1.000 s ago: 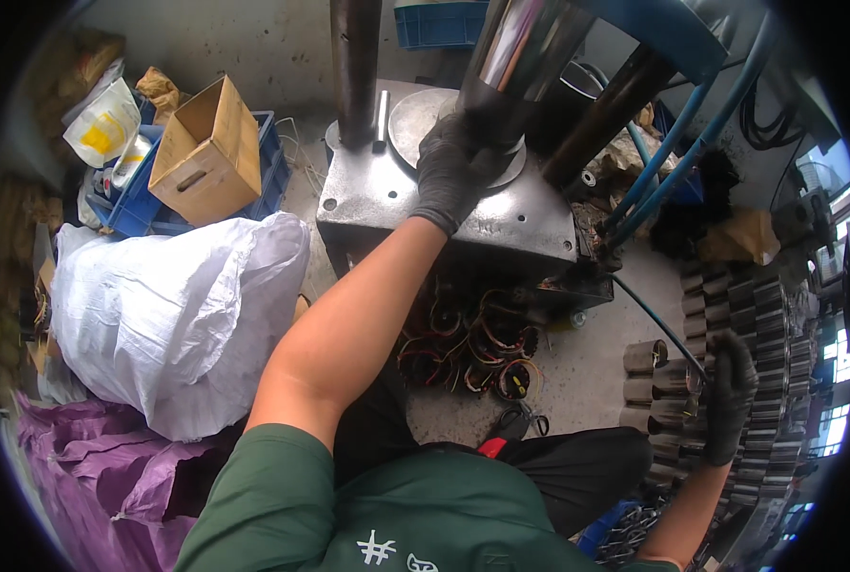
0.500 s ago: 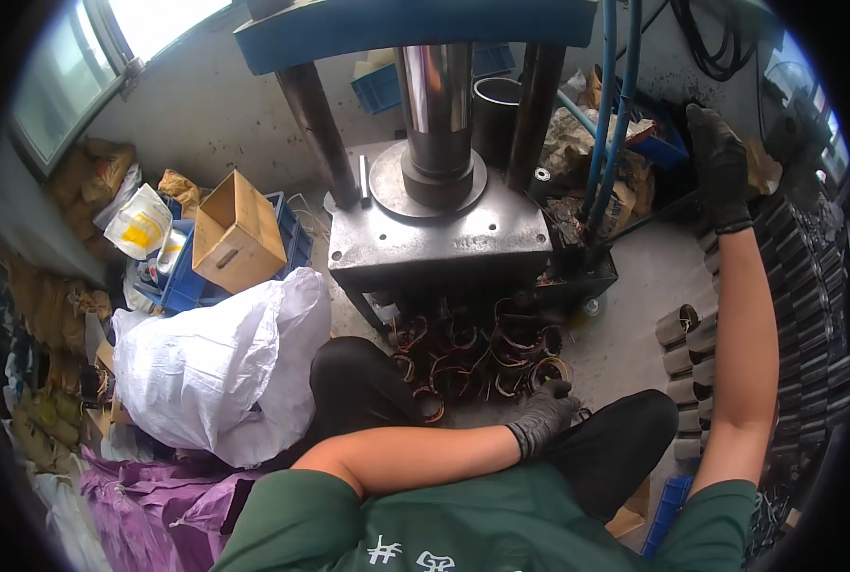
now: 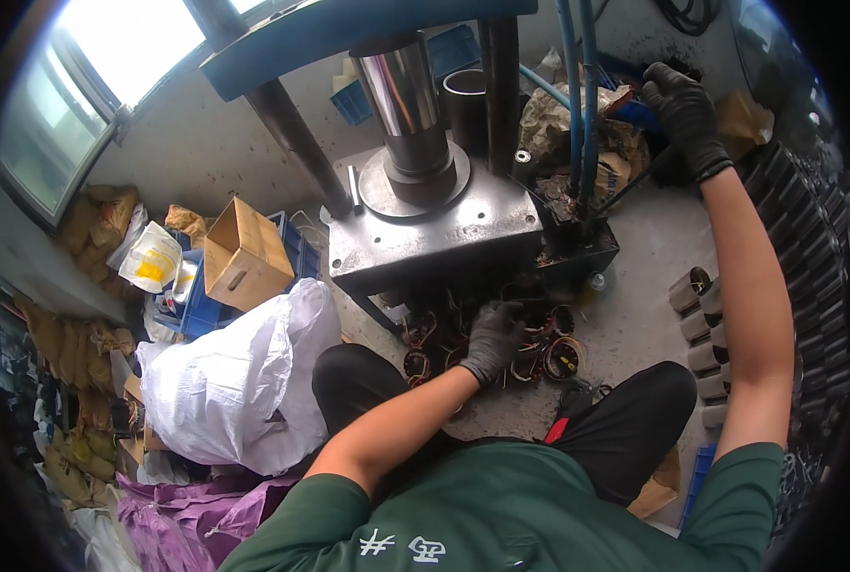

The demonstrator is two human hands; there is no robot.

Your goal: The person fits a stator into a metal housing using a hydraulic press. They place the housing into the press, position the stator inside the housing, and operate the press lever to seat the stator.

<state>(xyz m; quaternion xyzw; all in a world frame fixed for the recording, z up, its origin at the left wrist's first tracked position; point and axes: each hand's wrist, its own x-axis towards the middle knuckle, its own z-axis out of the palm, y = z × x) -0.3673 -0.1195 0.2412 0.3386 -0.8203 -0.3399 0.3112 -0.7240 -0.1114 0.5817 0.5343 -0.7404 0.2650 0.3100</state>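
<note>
My left hand [image 3: 494, 341], in a dark grey work glove, is stretched forward over a cluster of wire-wound motor coils [image 3: 560, 357] on the floor. Its fingers are bent in among the parts, and what they grip, if anything, is hidden. The coils have copper-coloured rings and loose red and yellow leads. My right hand [image 3: 687, 116], gloved too, is raised at the far right with its fingers curled. A thin dark bar [image 3: 637, 181] runs from the press's side up to its palm; the glove hides its end. The hydraulic press [image 3: 434, 229] stands behind the coils.
Blue hoses [image 3: 582, 114] hang to the right of the press. Stacked grey metal cylinders [image 3: 703, 324] line the right side. On the left are a white woven sack [image 3: 244, 381], a wooden box [image 3: 244, 253] over blue crates, and purple sacking [image 3: 196, 515]. My knees flank the coils.
My left hand has moved forward and left, from beside my right knee to over the coils. My right hand stays raised on the right. The whole view has tilted somewhat.
</note>
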